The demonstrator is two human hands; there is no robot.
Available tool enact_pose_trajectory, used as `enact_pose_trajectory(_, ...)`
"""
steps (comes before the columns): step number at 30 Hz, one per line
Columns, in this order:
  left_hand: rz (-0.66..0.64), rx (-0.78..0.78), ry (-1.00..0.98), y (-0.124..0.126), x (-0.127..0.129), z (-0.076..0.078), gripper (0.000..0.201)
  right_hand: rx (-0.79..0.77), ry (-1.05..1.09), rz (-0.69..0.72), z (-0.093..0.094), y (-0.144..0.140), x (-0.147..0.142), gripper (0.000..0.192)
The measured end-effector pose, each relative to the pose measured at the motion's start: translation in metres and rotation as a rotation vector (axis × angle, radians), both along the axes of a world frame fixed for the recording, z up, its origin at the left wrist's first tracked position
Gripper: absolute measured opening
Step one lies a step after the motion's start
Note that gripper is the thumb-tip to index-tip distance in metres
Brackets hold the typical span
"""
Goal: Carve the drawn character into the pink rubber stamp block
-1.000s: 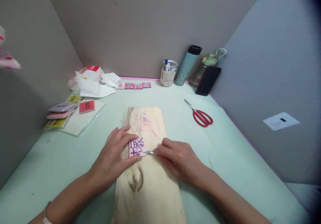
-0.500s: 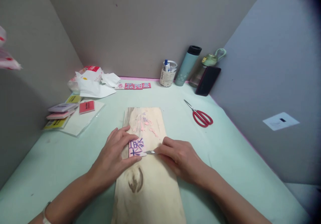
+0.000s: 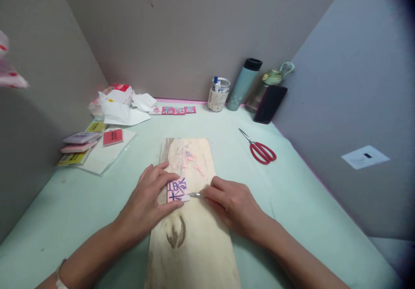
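Note:
A small pink block (image 3: 178, 189) with purple characters on top lies on a pale wooden board (image 3: 191, 237). My left hand (image 3: 149, 202) presses on the block from the left, fingers and thumb against its edges. My right hand (image 3: 233, 206) grips a thin metal carving knife (image 3: 195, 194) whose tip meets the block's lower right corner. Pink shavings (image 3: 192, 160) are scattered on the board beyond the block.
Red scissors (image 3: 262, 150) lie to the right on the mint table cover. At the back stand a jar (image 3: 218, 93), a teal flask (image 3: 244, 84), a green bottle and a dark phone (image 3: 269, 103). Finished pink blocks (image 3: 175, 110), crumpled paper and coloured block packs (image 3: 81, 144) sit to the left.
Hands and block hold nearly the same place; the knife tip has shifted very slightly up along the block's right corner.

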State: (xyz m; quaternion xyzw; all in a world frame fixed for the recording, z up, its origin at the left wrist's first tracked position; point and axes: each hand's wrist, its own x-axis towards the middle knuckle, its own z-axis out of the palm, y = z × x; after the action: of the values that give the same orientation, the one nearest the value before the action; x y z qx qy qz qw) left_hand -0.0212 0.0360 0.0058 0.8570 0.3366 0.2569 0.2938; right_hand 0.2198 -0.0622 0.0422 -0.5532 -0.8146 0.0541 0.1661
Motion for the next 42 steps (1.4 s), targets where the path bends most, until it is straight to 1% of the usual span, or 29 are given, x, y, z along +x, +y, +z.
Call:
enact_pose_trajectory(6, -0.011, -0.018, 0.01, 0.0, 0.0, 0.003, 0.033, 0.01, 0.002, -0.017, -0.001, 0.001, -0.003, 0.025)
enact_pose_trajectory(10, -0.01, -0.009, -0.003, 0.0, -0.001, 0.001, 0.034, 0.011, 0.016, 0.0, -0.001, 0.001, -0.003, 0.025)
enact_pose_trajectory(15, -0.01, 0.0, -0.004, 0.0, -0.001, -0.002, 0.034, 0.031, 0.013, -0.033, -0.002, 0.001, -0.007, 0.025)
enact_pose_trajectory(23, -0.019, 0.005, -0.005, 0.0, -0.001, -0.001, 0.034, -0.004, -0.047, -0.014, 0.002, 0.0, -0.006, 0.022)
enact_pose_trajectory(29, -0.013, -0.004, -0.003, 0.0, -0.001, -0.001, 0.034, 0.031, -0.053, -0.04, -0.004, -0.002, -0.009, 0.022)
enact_pose_trajectory(33, -0.004, -0.001, -0.004, 0.0, 0.0, -0.001, 0.034, 0.106, -0.119, -0.041, -0.007, 0.0, -0.014, 0.028)
enact_pose_trajectory(35, -0.003, 0.0, -0.003, -0.001, 0.001, -0.001, 0.034, 0.125, -0.145, -0.01, -0.007, 0.0, -0.017, 0.037)
enact_pose_trajectory(38, -0.008, 0.005, -0.006, -0.001, 0.001, 0.0, 0.034, 0.109, -0.153, 0.06, -0.006, 0.0, -0.021, 0.05)
enact_pose_trajectory(42, -0.01, 0.014, -0.014, -0.001, 0.0, -0.001, 0.034, 0.056, -0.151, 0.072, -0.004, 0.0, -0.023, 0.043)
